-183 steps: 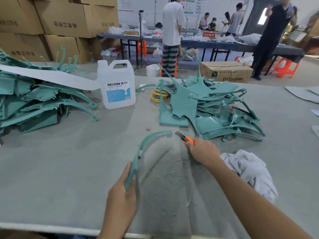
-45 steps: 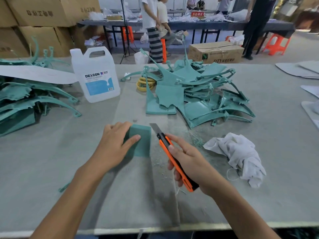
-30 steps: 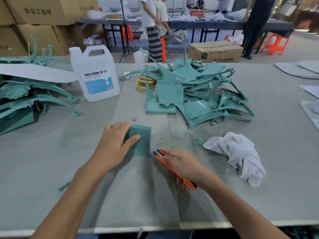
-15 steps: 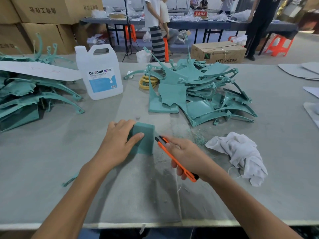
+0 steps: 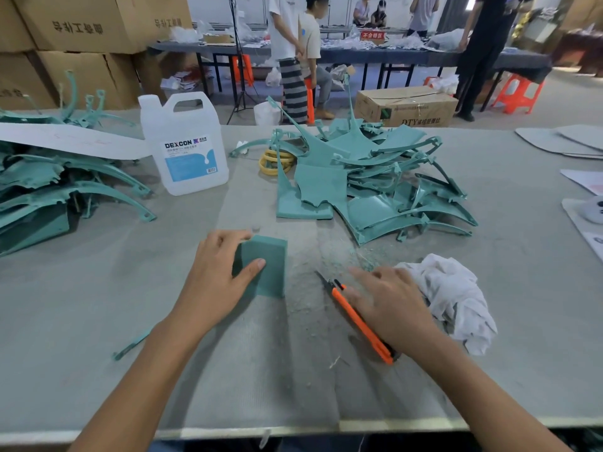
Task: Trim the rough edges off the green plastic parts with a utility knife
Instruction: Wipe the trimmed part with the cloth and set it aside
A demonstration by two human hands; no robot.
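Head view, nearest first: your right hand (image 5: 391,305) lies flat over the orange utility knife (image 5: 360,321), fingers spread and loose rather than clenched. The knife rests on the grey felt-like table (image 5: 98,305) with its dark blade pointing away from you. Whether you are gripping the handle at all, I cannot tell. Your left hand (image 5: 218,275) grasps a small green block (image 5: 266,265), thumb pressed on its top face; it looks matte, squared and slightly spongy, unlike the thin moulded parts. Between the hands the cloth is dusted with fine green shavings (image 5: 326,265), so some trimming appears done. A crumpled white rag (image 5: 453,298) lies just beside your right hand.

Farther off, a heap of green plastic parts (image 5: 368,184), thin curved panels with ragged edges, sits beyond the shavings. Another stack (image 5: 55,190) sits at far left, by a translucent white jug (image 5: 186,145). No part is under the knife now, and plenty seems left.
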